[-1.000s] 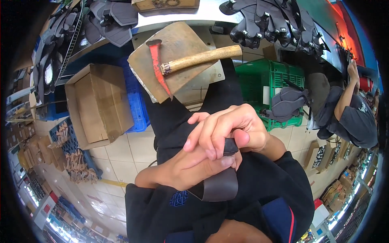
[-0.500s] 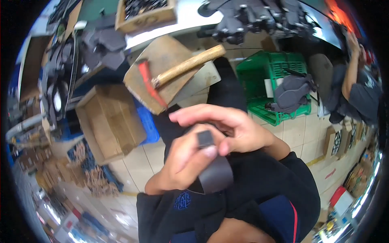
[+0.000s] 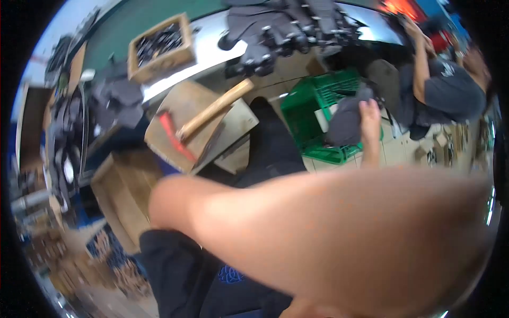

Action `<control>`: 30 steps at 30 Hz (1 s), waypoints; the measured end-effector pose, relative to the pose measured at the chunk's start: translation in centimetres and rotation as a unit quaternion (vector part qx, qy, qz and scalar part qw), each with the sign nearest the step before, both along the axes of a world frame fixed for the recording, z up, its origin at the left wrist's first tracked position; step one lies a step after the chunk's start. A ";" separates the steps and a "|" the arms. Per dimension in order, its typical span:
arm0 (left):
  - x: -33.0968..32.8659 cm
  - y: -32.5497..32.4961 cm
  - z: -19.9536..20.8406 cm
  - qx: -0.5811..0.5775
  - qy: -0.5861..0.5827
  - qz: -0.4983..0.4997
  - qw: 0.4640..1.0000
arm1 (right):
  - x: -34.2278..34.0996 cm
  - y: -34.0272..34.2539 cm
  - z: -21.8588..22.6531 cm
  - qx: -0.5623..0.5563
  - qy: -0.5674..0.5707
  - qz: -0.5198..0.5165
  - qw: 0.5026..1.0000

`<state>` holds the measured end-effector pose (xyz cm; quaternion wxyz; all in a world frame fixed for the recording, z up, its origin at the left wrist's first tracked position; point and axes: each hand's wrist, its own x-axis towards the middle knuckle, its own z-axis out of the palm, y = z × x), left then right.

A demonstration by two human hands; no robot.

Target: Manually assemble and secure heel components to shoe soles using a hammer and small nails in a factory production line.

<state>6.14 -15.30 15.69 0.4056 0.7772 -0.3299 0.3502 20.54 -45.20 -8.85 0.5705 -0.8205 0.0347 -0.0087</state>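
Observation:
My left arm (image 3: 318, 222) is bent and raised close to the view. Its bare forearm crosses from the elbow at left to the right edge, large and slightly blurred, and the left hand is out of sight. Beyond it, my right hand (image 3: 370, 119) reaches out over the green plastic crate (image 3: 302, 111). Its fingers close against the right edge of a dark grey padded piece (image 3: 343, 123) there, though the thumb's hold is hard to make out. My right forearm is mostly hidden behind the left one.
A hammer with a red head (image 3: 172, 135) and wooden handle lies on a worn board (image 3: 159, 139). An open cardboard box (image 3: 106, 196) stands left; a wooden tray (image 3: 139, 75) of small dark parts sits on the bench. Dark padded pieces (image 3: 270, 32) are heaped there; a co-worker (image 3: 450, 85) is at right.
My hands have parted from the dark strap-like band at my chest, which no longer shows. The right hand has moved out to the crate; the left arm has risen across the view, which has shifted.

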 end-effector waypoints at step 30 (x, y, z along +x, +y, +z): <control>-9.3 16.2 -7.0 -0.298 0.304 0.260 0.867 | 20.8 19.8 18.1 0.290 -0.041 0.055 0.955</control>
